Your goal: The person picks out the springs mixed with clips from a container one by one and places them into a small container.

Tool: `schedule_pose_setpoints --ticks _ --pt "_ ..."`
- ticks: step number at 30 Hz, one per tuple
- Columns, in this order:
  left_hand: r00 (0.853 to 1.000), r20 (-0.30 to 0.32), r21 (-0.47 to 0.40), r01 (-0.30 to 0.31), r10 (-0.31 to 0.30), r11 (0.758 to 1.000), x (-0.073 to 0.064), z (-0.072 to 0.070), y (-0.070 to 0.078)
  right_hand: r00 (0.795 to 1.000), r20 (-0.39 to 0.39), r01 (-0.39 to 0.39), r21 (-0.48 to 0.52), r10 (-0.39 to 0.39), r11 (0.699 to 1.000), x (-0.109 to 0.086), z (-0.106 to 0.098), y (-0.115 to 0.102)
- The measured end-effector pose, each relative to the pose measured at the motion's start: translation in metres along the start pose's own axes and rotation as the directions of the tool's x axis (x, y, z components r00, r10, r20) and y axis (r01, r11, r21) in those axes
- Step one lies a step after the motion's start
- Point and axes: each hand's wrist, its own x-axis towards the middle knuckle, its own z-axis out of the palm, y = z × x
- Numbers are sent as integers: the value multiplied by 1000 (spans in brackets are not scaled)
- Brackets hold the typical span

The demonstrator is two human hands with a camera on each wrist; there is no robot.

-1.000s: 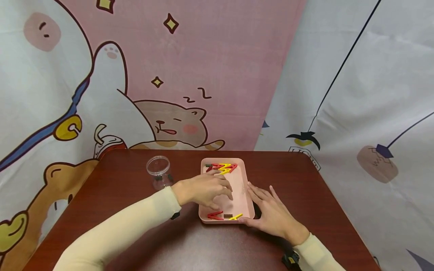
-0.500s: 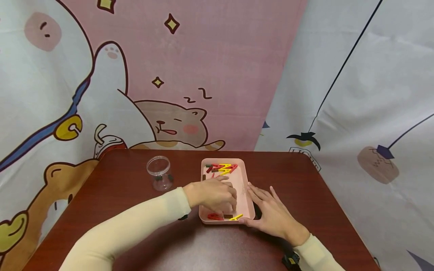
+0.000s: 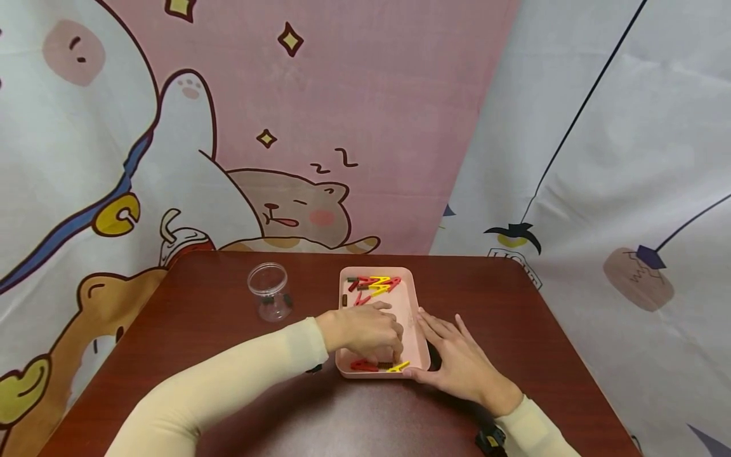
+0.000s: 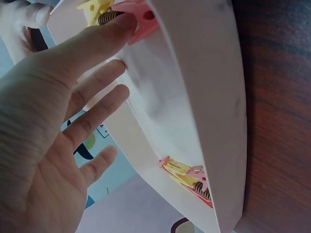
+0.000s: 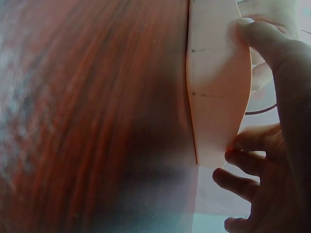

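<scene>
My left hand [image 3: 365,333] reaches down into a pink tray [image 3: 407,308], over its near end. Beneath its fingertips lie a red plastic clip [image 3: 363,365], a coil spring [image 3: 385,365] and a yellow clip [image 3: 398,367]. In the left wrist view, the thumb tip overlaps the red clip [image 4: 143,22] beside the spring [image 4: 108,17], while the other fingers spread apart with nothing between them. My right hand [image 3: 457,362] rests against the tray's right side, thumb at the near corner. Its fingertips touch the pink wall [image 5: 218,82] in the right wrist view.
At the tray's far end lie several red and yellow clips [image 3: 379,285] and small dark cylindrical pieces, one brown piece [image 3: 345,299] by the left wall. A clear jar [image 3: 268,292] with dark bits stands left of the tray on the brown table [image 3: 491,292]. A printed cloth hangs behind.
My left hand has moved toward the tray's near end and slightly right, uncovering a red clip and a brown piece farther back. The right hand stays in place.
</scene>
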Motion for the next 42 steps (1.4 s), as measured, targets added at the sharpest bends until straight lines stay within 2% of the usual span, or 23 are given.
schedule_pose_setpoints --ticks 5,17,23,32,42 --pt "1000 -19 16 -9 9 1000 1 1 0 1000 2 -3 -1 3 1000 0 0 0" --pt "1000 -14 12 -19 19 1000 2 2 1 1000 5 -2 -15 2 1000 0 0 -1" --pt "999 -27 41 -20 21 999 1 3 2 1000 0 8 -16 -8 1000 0 -1 -2" --pt "998 -51 61 23 -20 998 -4 5 1 1000 -17 13 -25 -13 1000 0 -3 -2" --pt "983 -153 56 113 -103 992 -18 10 0 1000 5 27 -65 -26 998 -1 -3 -4"
